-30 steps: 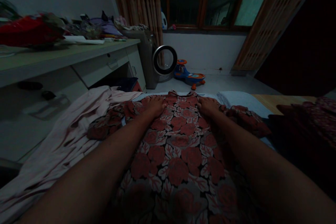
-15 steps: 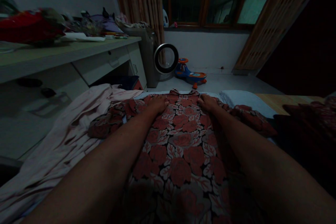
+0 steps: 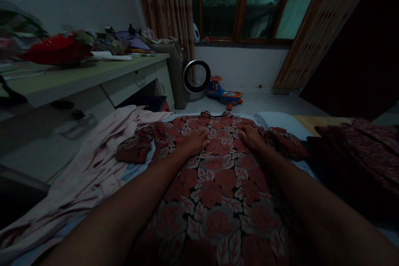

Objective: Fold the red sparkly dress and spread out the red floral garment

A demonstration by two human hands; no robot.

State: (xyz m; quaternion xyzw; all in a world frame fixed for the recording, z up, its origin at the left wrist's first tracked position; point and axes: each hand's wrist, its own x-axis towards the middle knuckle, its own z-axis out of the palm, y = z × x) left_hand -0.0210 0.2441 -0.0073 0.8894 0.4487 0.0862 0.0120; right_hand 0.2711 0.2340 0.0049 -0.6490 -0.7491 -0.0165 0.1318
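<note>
A red floral dress or long top (image 3: 215, 174) lies spread out before me, its collar at the far end and its short sleeves out to both sides. My left hand (image 3: 197, 141) rests flat on its upper left part, fingers stretched out. On the upper right part lies my right hand (image 3: 251, 137), palm down with the fingers loosely extended. Neither hand grips the cloth. The lower end of the garment runs out of view below.
A pale pink cloth (image 3: 90, 170) lies along the left, and folded dark red clothes (image 3: 368, 153) are piled at right. Beyond are a cluttered desk (image 3: 93, 68), a washing machine with its round door (image 3: 197, 76) ajar, and a blue ride-on toy (image 3: 222, 93).
Both hands have slid down from near the shoulders toward me over the chest of the garment. The collar and shoulders now lie flatter, and the view has tilted slightly up and left.
</note>
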